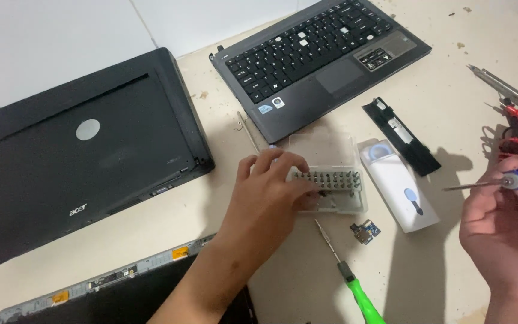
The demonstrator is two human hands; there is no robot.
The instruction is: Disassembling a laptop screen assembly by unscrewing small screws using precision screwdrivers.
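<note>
- A pale, dusty worktable (pixel 451 84) holds a closed black laptop (pixel 85 156) on the left and a grey laptop base with a black keyboard (pixel 319 54) further back.
- The left hand (pixel 268 201) rests on a clear plastic bit case (pixel 331 174), fingers curled and pinching among its row of metal bits (pixel 331 180).
- The right hand (pixel 502 231) pinches a blue-handled screwdriver (pixel 499 183), its shaft pointing left.
- Just below the case lie a green-handled screwdriver (pixel 349 279) and a small blue circuit board (pixel 365 231); a white box (pixel 400 192) lies right of it.
</note>
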